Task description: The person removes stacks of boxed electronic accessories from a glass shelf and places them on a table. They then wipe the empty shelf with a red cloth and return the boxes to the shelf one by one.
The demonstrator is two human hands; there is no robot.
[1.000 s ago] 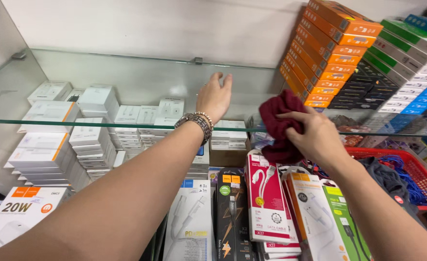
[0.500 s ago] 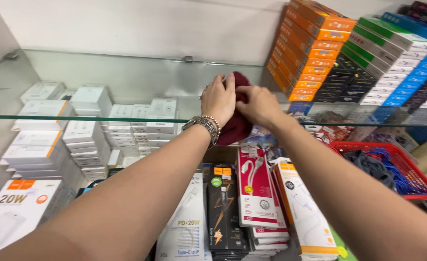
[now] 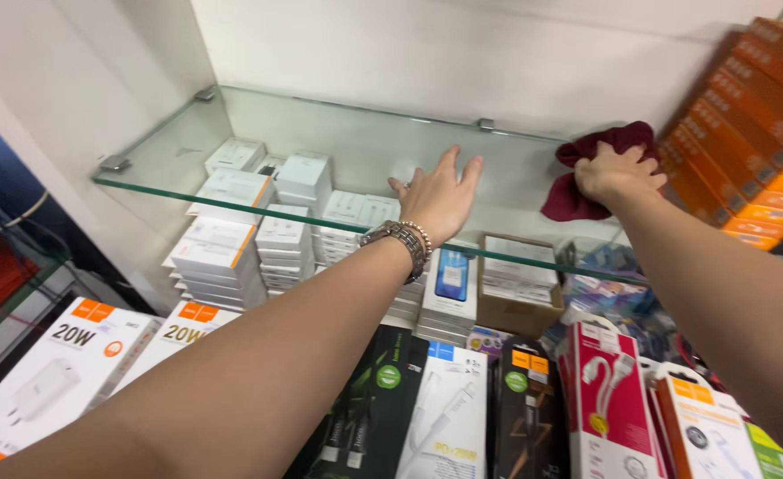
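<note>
While flat on clear glass shelf (image 3: 258, 191), left hand (image 3: 436, 200) fingers spread, likely for support; right hand (image 3: 618, 173) fingers clamped on crumpled maroon cloth (image 3: 587, 195), pressed against shelf beside stacked orange boxes (image 3: 746, 151).

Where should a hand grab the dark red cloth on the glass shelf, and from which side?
Probably from above, at the bunched top folds of the dark red cloth, where the right hand presses it; it lies crumpled on the glass shelf, close beside the orange boxes.
</note>
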